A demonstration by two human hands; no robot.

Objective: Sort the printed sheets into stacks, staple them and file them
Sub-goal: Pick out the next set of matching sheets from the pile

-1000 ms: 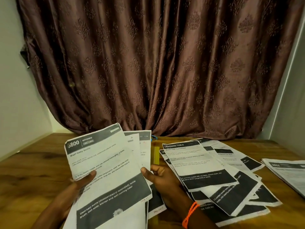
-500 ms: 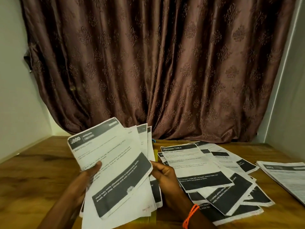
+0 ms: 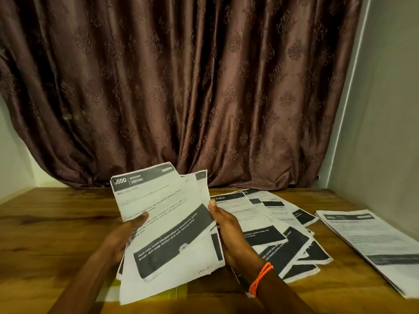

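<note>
Both hands hold a fanned bundle of printed sheets [image 3: 165, 223] above the wooden table [image 3: 52, 223]. The top sheet reads "800 KITCHEN" and has a dark band near its bottom. My left hand [image 3: 127, 234] grips the bundle's left edge with the thumb on top. My right hand [image 3: 226, 227], an orange band on its wrist, pinches the right edge. A loose spread of printed sheets [image 3: 283, 241] lies on the table just right of my right hand. A neater stack of sheets [image 3: 371, 243] lies at the far right.
A yellow-green folder [image 3: 176, 293] shows under the held bundle near the table's front. A brown patterned curtain [image 3: 181, 87] hangs behind the table. Pale walls [image 3: 385, 109] close in on the left and right.
The held bundle has risen a little and tilted, with the sheets behind the top one drawn closer together. My right hand has shifted up along the right edge.
</note>
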